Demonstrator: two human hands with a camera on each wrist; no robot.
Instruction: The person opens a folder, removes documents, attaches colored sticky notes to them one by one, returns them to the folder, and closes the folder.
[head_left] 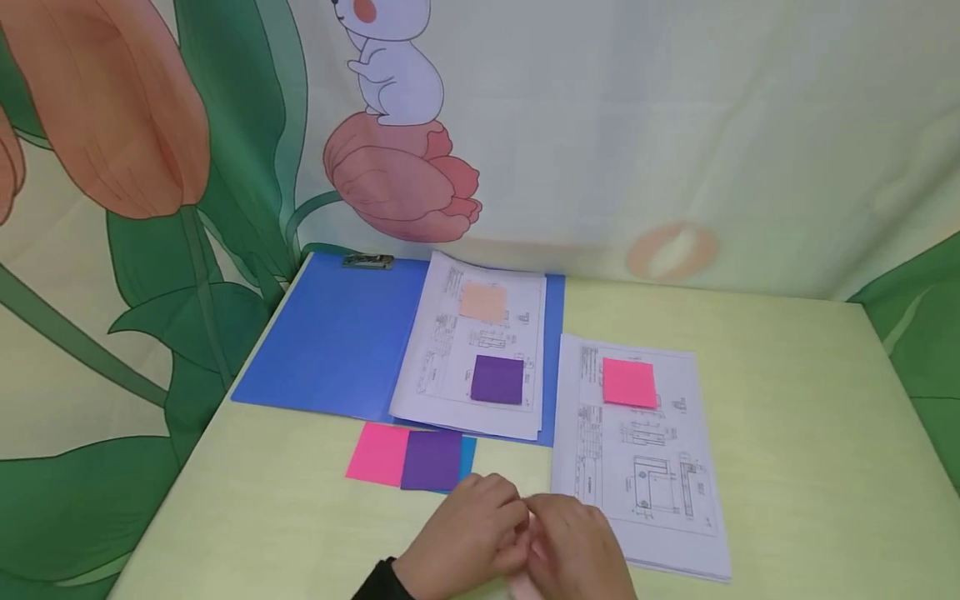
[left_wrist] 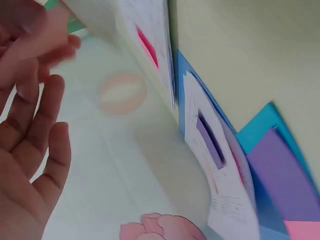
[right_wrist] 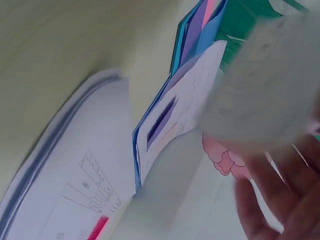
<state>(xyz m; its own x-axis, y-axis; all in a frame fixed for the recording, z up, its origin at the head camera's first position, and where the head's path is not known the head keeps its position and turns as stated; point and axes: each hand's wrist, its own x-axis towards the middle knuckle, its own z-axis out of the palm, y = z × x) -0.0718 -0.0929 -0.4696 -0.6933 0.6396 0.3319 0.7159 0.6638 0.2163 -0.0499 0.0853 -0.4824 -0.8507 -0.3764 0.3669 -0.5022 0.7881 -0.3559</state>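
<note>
Two grips nose to nose, low over counter (head_left: 795, 467)! Left grip (head_left: 480, 527), right grip (head_left: 576, 540), both pinching pale pink paper (left_wrist: 51, 40) right between fingertips; neither nearer. Visible strip runs from fingertips towards person's body, full long axis hidden by knuckles. Purple square (head_left: 431, 460) just beyond left grip, printed sheets (head_left: 600, 458) beside right. Paper looks thin, pale, unmarked where visible.

pale pink slip (left_wrist: 52, 37): thin matt paper. square notes (head_left: 497, 380): flat matt paper, smooth. printed sheets (head_left: 641, 425): plain white matt paper. folder (head_left: 330, 333): smooth blue, looks like plastic. clip (head_left: 368, 262): shiny metal. bench (head_left: 810, 433): smooth, pale yellow, matt-looking. backdrop (head_left: 637, 125): printed cloth, softly creased. sleeve (head_left: 381, 583): dark matt cloth.
</note>
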